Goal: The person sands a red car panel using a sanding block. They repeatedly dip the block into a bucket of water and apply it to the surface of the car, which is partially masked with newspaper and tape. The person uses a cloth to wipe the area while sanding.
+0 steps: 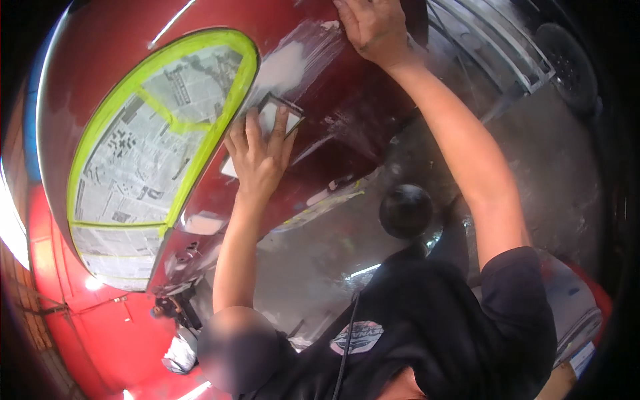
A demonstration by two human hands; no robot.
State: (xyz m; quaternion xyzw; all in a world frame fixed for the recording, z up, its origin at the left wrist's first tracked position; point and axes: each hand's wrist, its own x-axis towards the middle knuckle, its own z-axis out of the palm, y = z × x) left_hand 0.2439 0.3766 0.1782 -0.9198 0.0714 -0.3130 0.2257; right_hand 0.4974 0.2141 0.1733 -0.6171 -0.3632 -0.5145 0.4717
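Note:
A red car body panel (347, 143) stretches in front of me, with pale filler patches (287, 67) and whitish scuffs on it. My left hand (259, 150) presses a flat rectangular sanding block (272, 119) against the panel, fingers laid across its top, just below the largest patch. Farther up and to the right, my right hand (377, 30) rests on the panel with its fingers stretched out, partly cut off by the top edge. Left of the block is a window covered with newspaper (150, 143) and bordered by yellow-green masking tape (75, 180).
A round black object (405, 212) is on the grey floor (320, 257) below the panel. At the upper right are a metal frame (497, 40) and a dark wheel (567, 67). A bright red wall (87, 333) rises at the lower left.

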